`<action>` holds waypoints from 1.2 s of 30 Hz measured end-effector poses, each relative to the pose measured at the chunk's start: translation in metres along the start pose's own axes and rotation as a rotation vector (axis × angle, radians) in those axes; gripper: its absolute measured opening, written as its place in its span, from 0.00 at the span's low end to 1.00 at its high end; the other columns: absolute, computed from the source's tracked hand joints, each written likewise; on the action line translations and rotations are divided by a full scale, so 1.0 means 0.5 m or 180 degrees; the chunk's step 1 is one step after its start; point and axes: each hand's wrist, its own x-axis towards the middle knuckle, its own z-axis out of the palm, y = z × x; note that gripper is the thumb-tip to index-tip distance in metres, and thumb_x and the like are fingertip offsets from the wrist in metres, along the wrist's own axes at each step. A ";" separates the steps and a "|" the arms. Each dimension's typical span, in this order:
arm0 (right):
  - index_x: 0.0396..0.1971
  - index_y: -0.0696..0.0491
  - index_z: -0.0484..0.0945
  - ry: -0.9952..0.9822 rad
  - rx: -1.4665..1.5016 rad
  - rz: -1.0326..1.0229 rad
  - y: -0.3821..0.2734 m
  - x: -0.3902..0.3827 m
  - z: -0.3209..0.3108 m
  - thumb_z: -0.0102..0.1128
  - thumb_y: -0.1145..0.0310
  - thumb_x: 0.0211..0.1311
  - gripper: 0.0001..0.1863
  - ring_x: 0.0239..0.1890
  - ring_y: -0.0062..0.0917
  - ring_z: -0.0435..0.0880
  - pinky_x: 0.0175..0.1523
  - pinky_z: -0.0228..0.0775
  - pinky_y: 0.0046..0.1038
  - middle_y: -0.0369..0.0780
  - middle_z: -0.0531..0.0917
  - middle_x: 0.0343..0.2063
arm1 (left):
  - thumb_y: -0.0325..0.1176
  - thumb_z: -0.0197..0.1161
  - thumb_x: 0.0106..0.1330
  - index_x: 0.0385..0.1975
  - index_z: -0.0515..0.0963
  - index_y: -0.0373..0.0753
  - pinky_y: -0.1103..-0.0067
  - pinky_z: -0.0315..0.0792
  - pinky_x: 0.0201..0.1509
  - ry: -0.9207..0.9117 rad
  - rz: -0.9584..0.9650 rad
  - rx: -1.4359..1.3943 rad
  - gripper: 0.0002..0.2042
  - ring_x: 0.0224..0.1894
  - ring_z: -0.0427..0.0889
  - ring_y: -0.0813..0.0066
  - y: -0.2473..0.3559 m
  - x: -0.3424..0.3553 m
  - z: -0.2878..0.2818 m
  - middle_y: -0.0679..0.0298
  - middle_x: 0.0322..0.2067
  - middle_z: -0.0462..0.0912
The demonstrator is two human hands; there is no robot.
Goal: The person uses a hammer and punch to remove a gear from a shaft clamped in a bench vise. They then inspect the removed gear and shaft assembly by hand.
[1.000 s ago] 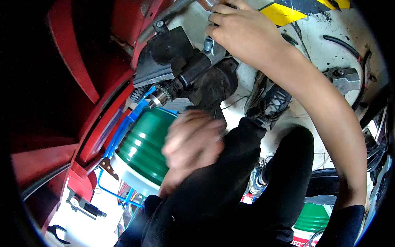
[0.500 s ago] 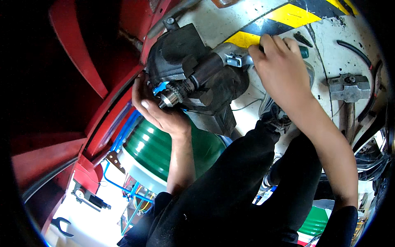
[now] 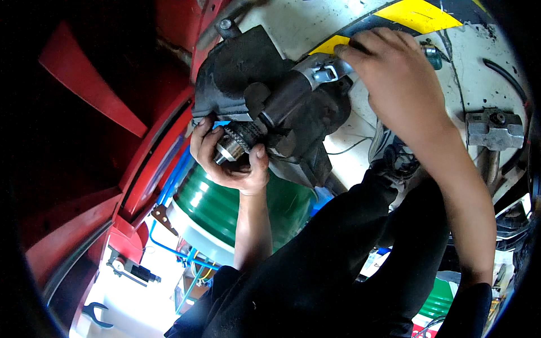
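Note:
A drill (image 3: pixel 286 101) with a dark round body lies between the jaws of a black vise (image 3: pixel 236 70). At its lower left end is a toothed, silver-tipped chuck (image 3: pixel 230 150). My left hand (image 3: pixel 239 173) is closed around the chuck from below, its thumb on one side and fingers on the other. My right hand (image 3: pixel 397 76) grips the drill's silver rear end, beside a small metal lever (image 3: pixel 326 74). A green end piece (image 3: pixel 433 56) shows just past that hand's knuckles; whether it belongs to the drill is hidden.
A hammer (image 3: pixel 495 129) lies on the stained pale floor at the right, near a black hose (image 3: pixel 504 76). Yellow and black floor stripes (image 3: pixel 417 16) run behind the vise. A red metal frame (image 3: pixel 152 149) stands at the left, and a green drum (image 3: pixel 217 205) is below the vise.
My left hand has closed further round the chuck, its thumb now pressing the near side. My right hand has shifted slightly up on the drill's rear end. The whole view has moved a little.

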 end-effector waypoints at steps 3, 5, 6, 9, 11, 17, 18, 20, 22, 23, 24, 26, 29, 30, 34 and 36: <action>0.47 0.51 0.82 -0.0578 0.0194 0.0126 0.015 0.017 -0.022 0.61 0.80 0.52 0.20 0.53 0.30 0.77 0.63 0.65 0.35 0.39 0.81 0.44 | 0.52 0.73 0.46 0.47 0.72 0.33 0.60 0.59 0.64 0.0045 -0.0112 0.0060 0.34 0.56 0.71 0.51 0.012 0.005 0.008 0.48 0.50 0.72; 0.45 0.52 0.82 -0.0723 0.0172 0.0079 0.037 0.029 -0.039 0.60 0.79 0.51 0.18 0.50 0.29 0.76 0.60 0.64 0.33 0.39 0.80 0.41 | 0.53 0.71 0.47 0.47 0.73 0.32 0.60 0.59 0.64 -0.0180 0.0082 0.0229 0.34 0.56 0.71 0.51 -0.001 0.008 -0.002 0.47 0.50 0.72; 0.44 0.53 0.82 -0.0793 0.0169 0.0044 0.047 0.034 -0.046 0.60 0.78 0.51 0.18 0.48 0.28 0.76 0.58 0.64 0.32 0.38 0.80 0.39 | 0.54 0.71 0.47 0.47 0.73 0.32 0.60 0.59 0.64 -0.0288 0.0179 0.0325 0.34 0.56 0.71 0.51 -0.005 0.009 -0.008 0.47 0.50 0.73; 0.42 0.55 0.83 -0.0994 0.0156 -0.0059 0.072 0.047 -0.064 0.59 0.75 0.50 0.16 0.43 0.27 0.75 0.54 0.64 0.30 0.38 0.78 0.34 | 0.57 0.67 0.50 0.45 0.74 0.32 0.60 0.59 0.63 -0.0350 0.0177 0.0354 0.33 0.56 0.71 0.51 -0.007 0.012 -0.015 0.47 0.49 0.73; 0.43 0.55 0.82 -0.1042 0.0482 -0.0104 0.080 0.056 -0.080 0.60 0.75 0.49 0.17 0.44 0.27 0.75 0.53 0.64 0.31 0.39 0.77 0.37 | 0.59 0.63 0.53 0.44 0.73 0.32 0.61 0.60 0.62 -0.0321 0.0238 0.0405 0.33 0.54 0.72 0.52 -0.012 0.009 -0.018 0.47 0.48 0.73; 0.43 0.55 0.82 -0.0816 0.0455 -0.0127 0.081 0.049 -0.070 0.61 0.76 0.48 0.18 0.44 0.27 0.75 0.53 0.65 0.31 0.39 0.77 0.37 | 0.59 0.64 0.52 0.45 0.73 0.32 0.62 0.61 0.62 -0.0336 0.0320 0.0281 0.33 0.54 0.71 0.52 -0.018 0.011 -0.012 0.48 0.48 0.72; 0.43 0.55 0.83 -0.0765 0.0475 -0.0102 0.082 0.048 -0.065 0.61 0.77 0.48 0.18 0.44 0.27 0.75 0.53 0.65 0.30 0.39 0.76 0.37 | 0.59 0.65 0.51 0.45 0.73 0.32 0.62 0.61 0.62 -0.0347 0.0326 0.0265 0.34 0.55 0.71 0.53 -0.021 0.010 -0.013 0.48 0.49 0.72; 0.43 0.55 0.83 -0.0963 0.0537 -0.0153 0.087 0.056 -0.078 0.61 0.76 0.48 0.18 0.44 0.27 0.75 0.53 0.66 0.30 0.39 0.76 0.37 | 0.58 0.66 0.50 0.45 0.73 0.32 0.61 0.60 0.62 -0.0398 0.0287 0.0272 0.34 0.56 0.70 0.53 -0.018 0.011 -0.011 0.48 0.49 0.71; 0.43 0.55 0.83 -0.1032 0.0522 -0.0195 0.087 0.058 -0.081 0.62 0.76 0.48 0.18 0.44 0.28 0.75 0.53 0.66 0.31 0.39 0.75 0.36 | 0.58 0.68 0.48 0.45 0.73 0.33 0.61 0.60 0.62 -0.0478 0.0195 0.0330 0.34 0.56 0.70 0.53 -0.006 0.015 -0.008 0.49 0.50 0.70; 0.43 0.55 0.82 -0.1004 0.0473 -0.0205 0.086 0.057 -0.078 0.62 0.76 0.48 0.18 0.44 0.28 0.75 0.53 0.66 0.31 0.39 0.75 0.36 | 0.57 0.68 0.48 0.45 0.73 0.33 0.61 0.60 0.62 -0.0497 0.0159 0.0344 0.34 0.56 0.70 0.53 -0.005 0.015 -0.009 0.49 0.50 0.70; 0.43 0.55 0.82 -0.0974 0.0425 -0.0213 0.085 0.056 -0.077 0.63 0.76 0.48 0.18 0.44 0.28 0.75 0.53 0.66 0.31 0.39 0.75 0.36 | 0.57 0.68 0.48 0.45 0.72 0.33 0.62 0.60 0.63 -0.0519 0.0125 0.0359 0.34 0.56 0.70 0.54 -0.002 0.016 -0.011 0.50 0.50 0.70; 0.43 0.55 0.82 -0.0955 0.0455 -0.0199 0.087 0.054 -0.075 0.63 0.76 0.48 0.18 0.44 0.28 0.75 0.54 0.66 0.31 0.39 0.75 0.36 | 0.57 0.68 0.49 0.45 0.72 0.34 0.62 0.60 0.63 -0.0503 0.0044 0.0303 0.34 0.57 0.69 0.54 0.001 0.018 -0.010 0.50 0.50 0.70; 0.43 0.55 0.82 -0.0992 0.0521 -0.0163 0.087 0.055 -0.080 0.63 0.76 0.48 0.18 0.45 0.28 0.74 0.55 0.66 0.32 0.39 0.75 0.36 | 0.58 0.68 0.49 0.45 0.72 0.34 0.62 0.59 0.63 -0.0395 -0.0087 0.0137 0.34 0.58 0.68 0.55 0.004 0.015 -0.002 0.51 0.51 0.69; 0.43 0.55 0.82 -0.1015 0.0542 -0.0150 0.087 0.056 -0.083 0.63 0.76 0.48 0.18 0.45 0.28 0.74 0.55 0.66 0.32 0.39 0.75 0.37 | 0.58 0.68 0.50 0.45 0.71 0.34 0.62 0.59 0.63 -0.0369 -0.0125 0.0104 0.34 0.58 0.68 0.55 0.004 0.013 -0.001 0.51 0.51 0.69; 0.43 0.55 0.82 -0.1139 0.0664 -0.0175 0.093 0.061 -0.087 0.64 0.75 0.48 0.18 0.46 0.28 0.74 0.55 0.66 0.32 0.39 0.75 0.37 | 0.60 0.67 0.51 0.45 0.70 0.34 0.63 0.59 0.63 -0.0344 -0.0310 0.0059 0.34 0.58 0.67 0.57 0.006 0.011 0.000 0.52 0.51 0.67; 0.43 0.55 0.82 -0.1254 0.0738 -0.0162 0.097 0.065 -0.090 0.64 0.75 0.48 0.18 0.46 0.29 0.74 0.56 0.66 0.33 0.40 0.75 0.38 | 0.61 0.66 0.52 0.44 0.70 0.34 0.64 0.59 0.63 -0.0342 -0.0300 0.0040 0.34 0.57 0.67 0.57 0.008 0.014 0.002 0.52 0.51 0.67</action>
